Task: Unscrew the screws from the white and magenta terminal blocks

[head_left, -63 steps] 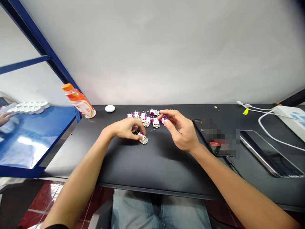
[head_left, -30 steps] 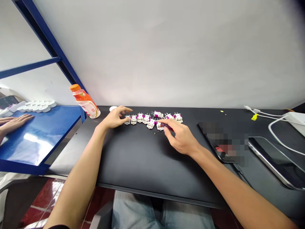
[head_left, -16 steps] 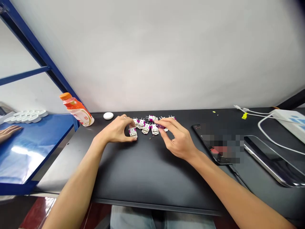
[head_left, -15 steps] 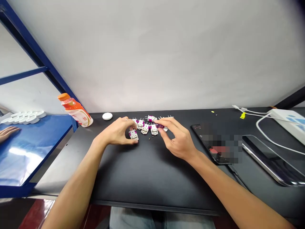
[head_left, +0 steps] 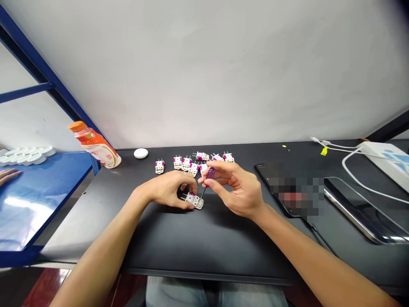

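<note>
My left hand (head_left: 172, 189) grips a small white and purple plug (head_left: 195, 201) with metal prongs, low over the black table (head_left: 179, 243). The prongs point left toward my palm. My right hand (head_left: 236, 187) holds a screwdriver (head_left: 210, 172) with a purple handle between thumb and fingers. Its thin shaft slants down to the right end of the plug; whether the tip sits on a screw I cannot tell. Behind my hands lie several similar plugs (head_left: 187, 163), prongs mostly toward the wall. One more plug (head_left: 159, 166) lies apart on the left.
An orange-capped bottle (head_left: 96, 145) and a white oval object (head_left: 141, 153) stand at the back left. A phone (head_left: 277, 189), a larger glossy device (head_left: 367, 209) and white cables (head_left: 348, 164) occupy the right. Another person's hand (head_left: 9, 175) rests on the blue table (head_left: 41, 192).
My left hand has brought the plug rightward and nearer to me, turning it sideways. My right hand has tipped the screwdriver up, its shaft now down at the plug.
</note>
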Motion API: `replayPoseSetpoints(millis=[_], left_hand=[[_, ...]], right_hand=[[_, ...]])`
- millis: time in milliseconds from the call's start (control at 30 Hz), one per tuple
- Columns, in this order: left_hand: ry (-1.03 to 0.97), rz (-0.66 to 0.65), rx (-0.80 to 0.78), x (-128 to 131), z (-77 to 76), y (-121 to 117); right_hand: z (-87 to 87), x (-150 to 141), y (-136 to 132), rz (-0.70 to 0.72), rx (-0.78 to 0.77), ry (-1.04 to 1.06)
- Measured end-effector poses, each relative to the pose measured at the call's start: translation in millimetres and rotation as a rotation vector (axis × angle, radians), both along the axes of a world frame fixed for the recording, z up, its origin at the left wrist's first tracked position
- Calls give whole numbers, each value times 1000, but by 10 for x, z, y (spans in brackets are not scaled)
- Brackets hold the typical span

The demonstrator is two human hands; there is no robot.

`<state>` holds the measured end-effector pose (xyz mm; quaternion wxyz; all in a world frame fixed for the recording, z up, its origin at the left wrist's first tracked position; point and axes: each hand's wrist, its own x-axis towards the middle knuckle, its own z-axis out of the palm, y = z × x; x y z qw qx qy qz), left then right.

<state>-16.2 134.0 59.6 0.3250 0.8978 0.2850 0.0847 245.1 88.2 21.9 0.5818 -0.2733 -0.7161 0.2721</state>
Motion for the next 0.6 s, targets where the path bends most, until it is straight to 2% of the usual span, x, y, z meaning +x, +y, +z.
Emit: replayPoseSetpoints(millis=[167,400,600], left_hand=[[-75,-10,-28,78,-105,-15],[-136,-4,4,86,-171,2],[-149,9,39,152,-220,-28]], right_hand=[[14,-22,5,-11,133,-51],[28,-32,15,-13,198,-98],[88,-31,16,-115,356,-168]])
